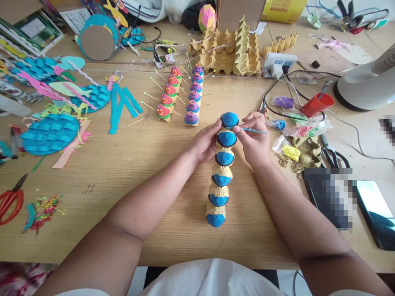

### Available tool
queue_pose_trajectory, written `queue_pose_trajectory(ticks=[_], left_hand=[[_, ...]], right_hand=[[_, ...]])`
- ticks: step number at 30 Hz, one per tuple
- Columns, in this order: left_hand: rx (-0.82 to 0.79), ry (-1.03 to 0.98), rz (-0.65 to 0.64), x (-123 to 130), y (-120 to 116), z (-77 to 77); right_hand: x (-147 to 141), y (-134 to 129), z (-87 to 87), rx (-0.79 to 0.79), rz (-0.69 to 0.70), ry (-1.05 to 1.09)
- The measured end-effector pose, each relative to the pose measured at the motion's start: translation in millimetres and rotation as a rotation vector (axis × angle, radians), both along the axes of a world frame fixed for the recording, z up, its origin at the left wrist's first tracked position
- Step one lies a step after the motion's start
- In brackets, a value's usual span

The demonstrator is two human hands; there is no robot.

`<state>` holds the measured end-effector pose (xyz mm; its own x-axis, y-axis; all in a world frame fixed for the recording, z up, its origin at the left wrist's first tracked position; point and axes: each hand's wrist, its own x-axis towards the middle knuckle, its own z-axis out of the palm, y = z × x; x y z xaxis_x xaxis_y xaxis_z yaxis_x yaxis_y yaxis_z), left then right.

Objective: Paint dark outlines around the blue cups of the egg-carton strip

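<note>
In front of me a strip of egg carton cups [222, 169] runs lengthwise away from my body. Each cup is capped with blue clay, and dark edging rims most of the caps. My left hand [205, 142] grips the strip at its far end, by the farthest blue cap [230, 119]. Between the thumb and fingers of my right hand [256, 142] is a thin blue stick [254, 130], its tip hidden near that same cap. The underside of the strip is out of sight.
Two finished carton caterpillars, one red and green [166, 100], one purple [194, 96], bristle with pins beyond my hands. Blue woven paper fish [51, 133] and red scissors [12, 201] lie left. Right are clay packets [291, 152], black-handled scissors [331, 154], a red cup [317, 105] and phones [375, 213].
</note>
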<state>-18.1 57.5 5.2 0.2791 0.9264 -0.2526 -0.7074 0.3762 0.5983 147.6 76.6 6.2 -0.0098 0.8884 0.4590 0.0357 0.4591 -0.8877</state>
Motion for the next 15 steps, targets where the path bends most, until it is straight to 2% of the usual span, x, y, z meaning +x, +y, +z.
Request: queue_pose_trajectory(ticks=[3, 9, 15], left_hand=[[0.013, 0.054, 0.017, 2.0, -1.3, 4.4], [0.025, 0.077, 0.028, 3.4, -1.8, 4.9], [0.058, 0.127, 0.081, 4.3, -4.0, 6.7]], right_hand=[[0.7, -0.1, -0.6, 0.027, -0.038, -0.007], [3.5, -0.8, 2.4, -0.010, 0.042, -0.032], [3.3, -0.1, 3.2, -0.006, -0.003, -0.021]])
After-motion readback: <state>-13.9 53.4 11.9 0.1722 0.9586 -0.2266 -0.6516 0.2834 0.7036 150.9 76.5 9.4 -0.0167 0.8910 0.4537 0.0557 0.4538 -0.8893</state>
